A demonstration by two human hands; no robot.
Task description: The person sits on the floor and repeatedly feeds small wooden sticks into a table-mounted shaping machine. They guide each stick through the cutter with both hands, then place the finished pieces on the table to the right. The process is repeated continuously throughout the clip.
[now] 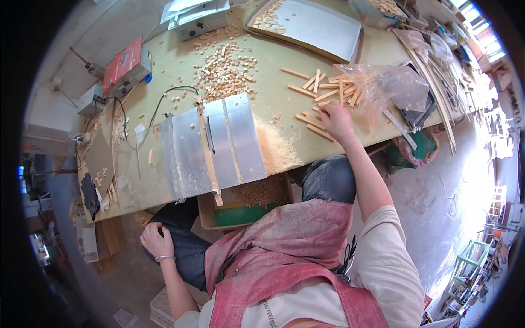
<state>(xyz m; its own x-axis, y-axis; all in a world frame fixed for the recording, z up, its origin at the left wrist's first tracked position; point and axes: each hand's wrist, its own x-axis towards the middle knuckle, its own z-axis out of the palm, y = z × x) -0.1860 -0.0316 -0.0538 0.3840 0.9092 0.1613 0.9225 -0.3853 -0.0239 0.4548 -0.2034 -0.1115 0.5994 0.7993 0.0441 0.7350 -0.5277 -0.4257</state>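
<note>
Right hand [337,121] among wooden sticks [317,81]

Head view: the right hand reaches over the tabletop [169,60], fingers bent down into a loose pile of sticks; whether they pinch one, I cannot tell. The left hand [156,239] rests at the left knee, fingers slack, loosely bent. Left of the sticks lie small wooden blocks [221,71] and a metal plate [243,131].

Person is wearing a dusty, faded-red cloth apron [284,235] at lower centre, with broad red straps [361,300] crossing a cream short-sleeved shirt [385,262]; dark-blue, dust-marked trousers [331,183] are showing; a thin, light bracelet [164,257] is circling the left hand's [155,239] wrist.
</note>
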